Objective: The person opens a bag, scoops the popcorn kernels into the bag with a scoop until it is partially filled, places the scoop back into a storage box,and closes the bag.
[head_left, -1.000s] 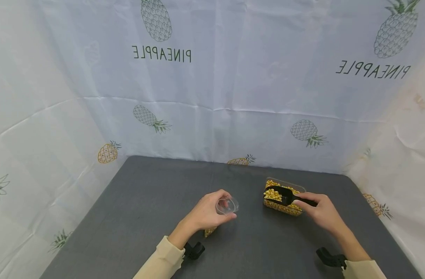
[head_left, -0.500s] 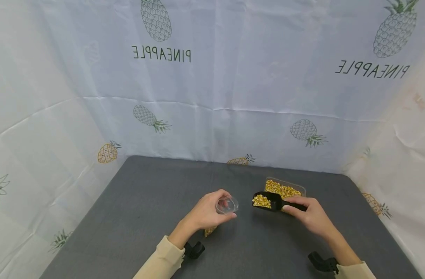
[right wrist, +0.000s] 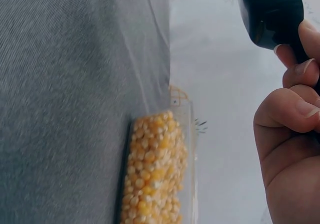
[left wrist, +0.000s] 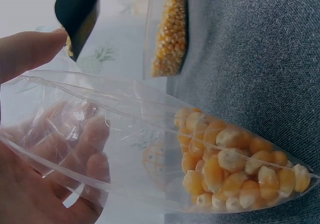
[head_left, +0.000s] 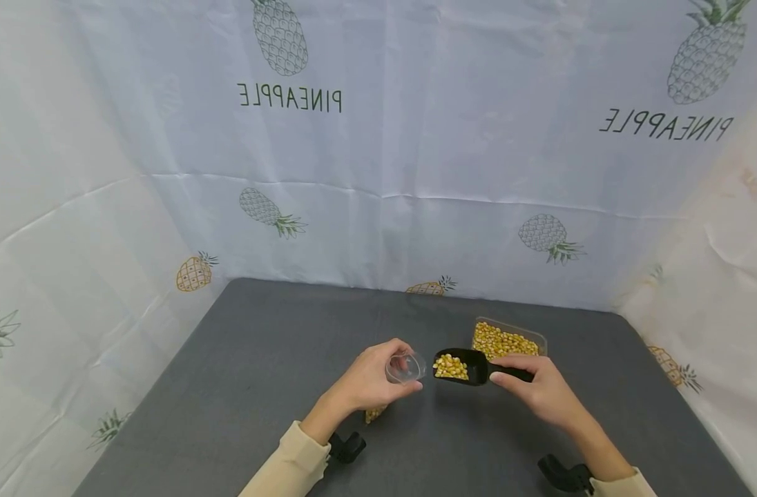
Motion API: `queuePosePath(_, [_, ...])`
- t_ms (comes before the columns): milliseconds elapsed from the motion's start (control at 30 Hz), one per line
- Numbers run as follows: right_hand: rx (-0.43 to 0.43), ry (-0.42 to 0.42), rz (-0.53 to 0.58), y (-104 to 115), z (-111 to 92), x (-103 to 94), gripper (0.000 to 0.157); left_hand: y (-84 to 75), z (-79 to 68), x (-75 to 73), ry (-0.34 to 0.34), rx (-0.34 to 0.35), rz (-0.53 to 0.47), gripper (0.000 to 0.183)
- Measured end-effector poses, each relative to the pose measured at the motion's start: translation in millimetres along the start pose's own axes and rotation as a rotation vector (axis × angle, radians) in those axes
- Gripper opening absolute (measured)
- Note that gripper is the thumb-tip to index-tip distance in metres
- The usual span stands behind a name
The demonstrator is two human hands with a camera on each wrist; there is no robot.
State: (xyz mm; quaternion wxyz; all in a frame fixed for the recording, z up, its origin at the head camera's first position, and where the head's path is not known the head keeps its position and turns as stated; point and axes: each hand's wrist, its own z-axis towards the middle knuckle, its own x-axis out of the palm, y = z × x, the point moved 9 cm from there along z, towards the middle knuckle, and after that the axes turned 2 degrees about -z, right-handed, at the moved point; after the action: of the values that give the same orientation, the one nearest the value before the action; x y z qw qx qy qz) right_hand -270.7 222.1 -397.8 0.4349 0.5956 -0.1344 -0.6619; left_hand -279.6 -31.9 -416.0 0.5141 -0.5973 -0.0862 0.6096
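Note:
My left hand (head_left: 369, 379) holds a clear plastic bag (left wrist: 145, 109) by its round, spread mouth, with the thumb on one side and fingers on the other. Yellow corn kernels (left wrist: 235, 164) fill the bag's pointed lower end; the head view shows only a little of them below the hand. My right hand (head_left: 549, 390) grips the handle of a black scoop (head_left: 478, 366), fingers curled round it in the right wrist view. A heap of corn (head_left: 449, 367) lies in the scoop, whose front lip is just right of the bag's mouth.
A clear rectangular container (head_left: 542, 339) of corn kernels stands on the grey table (head_left: 291, 331) behind the right hand, partly covered by it. A white curtain (head_left: 366, 138) printed with pineapples closes off the back and sides. Black camera mounts (head_left: 347, 447) sit on both wrists.
The right hand has lifted the loaded scoop away from over the container and carried it left toward the bag's mouth. My left hand and the bag stay in place.

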Motion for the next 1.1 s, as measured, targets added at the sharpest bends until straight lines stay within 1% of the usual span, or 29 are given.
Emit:
queuePosePath(333, [-0.05,0.012,-0.008,16,4,4.1,0.024,2.3,-0.6,2.3,0.013,-0.012,-0.012,0.05])
queuePosePath(700, [-0.059,0.061,0.021,28,14,11.3,0.026,1.1,0.0,2.4,0.019,-0.009,-0.038,0.046])
queuePosePath(867, [-0.122,0.059,0.054,35,19,16.1,0.022,1.1,0.1,2.4,0.015,-0.007,-0.018,0.049])
queuePosePath(933, [-0.134,0.057,0.061,37,21,17.8,0.021,1.2,0.2,2.6,0.014,-0.007,-0.01,0.05])
queuePosePath(1000, [-0.131,0.064,0.064,37,21,19.4,0.022,0.8,0.1,2.6,0.013,-0.005,-0.004,0.05])
queuePosePath(1100, [-0.091,0.08,0.058,36,22,19.8,0.024,0.4,0.1,2.6,0.015,-0.002,-0.007,0.051])
